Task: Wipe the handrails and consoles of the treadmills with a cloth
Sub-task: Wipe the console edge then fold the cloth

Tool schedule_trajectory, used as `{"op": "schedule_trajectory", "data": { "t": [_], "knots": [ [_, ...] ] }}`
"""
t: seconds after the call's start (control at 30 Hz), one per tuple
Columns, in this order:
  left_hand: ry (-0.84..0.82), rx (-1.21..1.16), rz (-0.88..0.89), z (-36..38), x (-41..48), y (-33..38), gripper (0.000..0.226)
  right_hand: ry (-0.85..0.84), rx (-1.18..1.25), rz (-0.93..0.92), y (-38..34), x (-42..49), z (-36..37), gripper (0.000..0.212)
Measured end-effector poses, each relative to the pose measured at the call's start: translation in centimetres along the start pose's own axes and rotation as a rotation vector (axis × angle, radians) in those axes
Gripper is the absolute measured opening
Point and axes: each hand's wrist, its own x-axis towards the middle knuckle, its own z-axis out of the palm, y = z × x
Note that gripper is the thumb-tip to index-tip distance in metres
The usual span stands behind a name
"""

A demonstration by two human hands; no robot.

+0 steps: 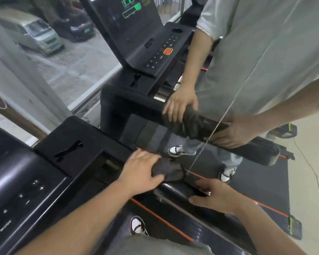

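A black treadmill handrail runs across the lower middle of the head view. My left hand presses a crumpled dark grey cloth onto the rail where it meets the console body. My right hand grips the same rail just to the right of the cloth, fingers wrapped over the top. The black console with white button marks fills the lower left. A mirror straight ahead repeats both hands, the cloth and the rail.
The mirror edge runs diagonally through the middle. The treadmill belt with orange side stripes lies below the rail, my shoes on it. A window at the left shows parked vehicles outside. A cable trails over the floor at the right.
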Motion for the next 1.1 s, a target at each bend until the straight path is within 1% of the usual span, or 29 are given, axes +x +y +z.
{"op": "schedule_trajectory", "data": {
  "t": [0.07,0.1,0.17,0.23,0.3,0.37,0.43,0.5,0.57,0.63,0.7,0.73,0.77,0.8,0.9,0.97,1.0,1.03,1.07,1.1],
  "knots": [
    [0.003,0.046,-0.156,-0.5,0.3,-0.2,0.068,0.055,0.049,0.018,1.4,-1.0,-0.2,0.014],
    [-0.012,0.067,-0.216,-0.6,0.5,0.3,0.070,0.082,0.072,0.028,2.2,-1.5,-0.3,0.017],
    [-0.065,0.125,-0.293,-0.6,0.9,2.9,0.066,0.122,0.069,0.078,4.1,-2.5,-0.5,0.038],
    [-0.091,0.133,-0.291,0.4,0.7,7.1,0.061,0.131,0.049,0.122,6.2,-4.1,-0.5,0.050],
    [-0.096,0.099,-0.242,2.3,0.1,12.4,0.061,0.162,0.084,0.114,8.5,-5.7,-0.5,0.051],
    [-0.072,0.078,-0.199,4.6,-1.0,17.4,0.061,0.228,0.163,0.076,10.9,-6.9,-0.3,0.050],
    [0.017,0.042,-0.166,6.8,-2.6,22.0,0.059,0.300,0.271,0.084,13.1,-7.9,-0.1,0.046],
    [0.100,-0.036,-0.107,9.0,-4.6,26.2,0.057,0.327,0.420,0.117,15.0,-8.8,0.1,0.044],
    [0.114,-0.087,0.004,10.8,-6.7,29.8,0.060,0.323,0.541,0.146,16.4,-9.7,0.1,0.045],
    [0.068,-0.107,0.151,11.9,-8.1,31.1,0.063,0.307,0.607,0.165,17.6,-10.3,0.2,0.046],
    [-0.002,-0.061,0.282,11.6,-8.3,29.5,0.067,0.308,0.641,0.167,18.3,-10.6,0.4,0.048],
    [-0.032,-0.028,0.318,10.9,-8.0,28.0,0.069,0.307,0.653,0.162,18.5,-10.9,0.5,0.050],
    [-0.037,-0.012,0.308,10.1,-7.6,26.2,0.071,0.309,0.663,0.157,18.7,-11.0,0.6,0.051],
    [-0.020,-0.014,0.241,9.2,-7.0,24.4,0.070,0.316,0.676,0.144,19.0,-11.1,0.9,0.052],
    [0.118,-0.044,-0.127,7.3,-5.5,20.5,0.065,0.330,0.701,0.122,19.5,-11.6,1.3,0.050],
    [0.135,-0.036,-0.348,7.4,-4.7,21.4,0.065,0.317,0.745,0.125,19.4,-12.3,1.4,0.053],
    [0.126,-0.027,-0.423,7.8,-4.5,23.0,0.064,0.318,0.782,0.123,19.5,-12.6,1.4,0.055],
    [0.121,-0.016,-0.453,8.5,-4.6,25.1,0.063,0.337,0.818,0.123,19.6,-12.9,1.4,0.054],
    [0.123,-0.001,-0.425,9.2,-4.9,27.4,0.062,0.370,0.849,0.125,19.6,-13.4,1.3,0.049],
    [0.126,0.005,-0.353,10.2,-5.5,29.7,0.062,0.412,0.861,0.128,19.7,-13.7,1.2,0.044]
  ]
}}
